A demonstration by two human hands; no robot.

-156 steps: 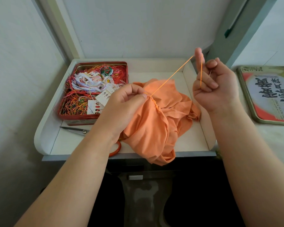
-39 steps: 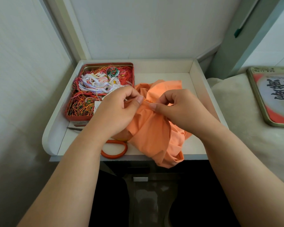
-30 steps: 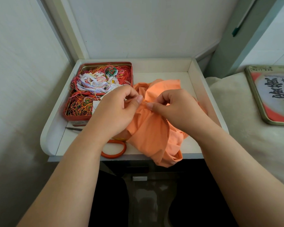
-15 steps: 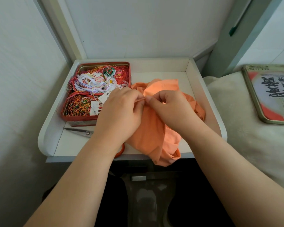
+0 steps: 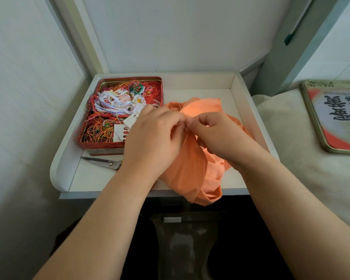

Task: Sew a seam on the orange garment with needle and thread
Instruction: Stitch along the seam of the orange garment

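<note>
The garment (image 5: 192, 168) is a crumpled orange cloth that lies on the right half of the white tray (image 5: 236, 85), and its lower fold hangs over the front edge of the tray at 6 o'clock. Both hands meet at the top of the cloth, near the middle of the view. The left hand (image 5: 152, 142) has its fingers curled and holds a bunched fold of the cloth, with the thumb pressed to the fingertips. The right hand (image 5: 216, 136) comes from 4 o'clock; its thumb and forefinger are pinched narrowly together just beside the left fingertips. A thin pale line, maybe the needle or the thread (image 5: 179, 107), rises from this pinch toward 12 o'clock over the cloth, but it is too fine to tell which one. At 10 o'clock from the hands stands a red tin (image 5: 101, 146), open, full of tangled threads in many colours and small paper cards. In front of the tin, at 8 o'clock, lie scissors (image 5: 103, 162) with the blades pointing to 9 o'clock; the left wrist hides their handles. At 3 o'clock, outside the tray, a printed lid (image 5: 335, 116) lies on a pale cloth surface.
</note>
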